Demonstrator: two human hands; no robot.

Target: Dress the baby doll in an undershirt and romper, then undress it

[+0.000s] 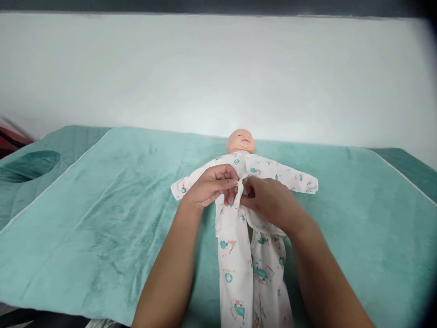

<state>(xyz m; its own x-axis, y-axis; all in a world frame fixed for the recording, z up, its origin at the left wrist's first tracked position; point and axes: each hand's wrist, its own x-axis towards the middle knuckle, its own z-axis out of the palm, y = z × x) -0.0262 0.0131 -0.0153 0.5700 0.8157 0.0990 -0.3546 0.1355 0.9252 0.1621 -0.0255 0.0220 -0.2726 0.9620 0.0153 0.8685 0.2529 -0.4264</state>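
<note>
doll's top [232, 221] pinched by left hand [215, 184], right hand [273, 200] grip hidden, can't tell, trousers [237, 278] cut off below

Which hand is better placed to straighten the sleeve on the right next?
Right, probably: the right hand is close beside that sleeve, while the left hand is farther off, pinching the shirt's front edge.
</note>
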